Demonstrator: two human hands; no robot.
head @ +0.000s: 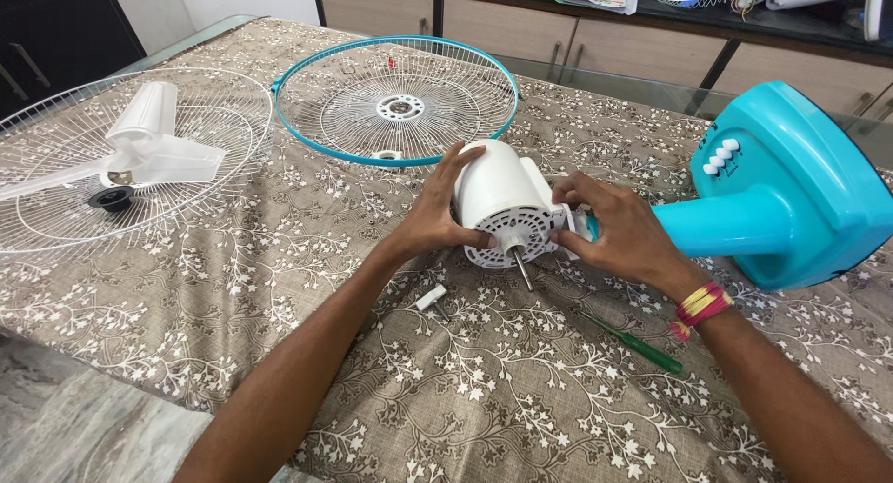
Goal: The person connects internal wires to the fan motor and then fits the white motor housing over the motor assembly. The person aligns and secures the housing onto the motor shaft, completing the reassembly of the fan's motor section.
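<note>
A white fan motor housing with a metal shaft pointing toward me lies on the patterned tablecloth. My left hand grips its left side. My right hand holds its right side, where it joins the turquoise neck of the fan base. A small white part lies just below my left hand.
A green-handled screwdriver lies under my right forearm. A turquoise-rimmed fan guard lies at the back centre. At the left, white blades and a black cap rest on a white guard. Cabinets stand behind.
</note>
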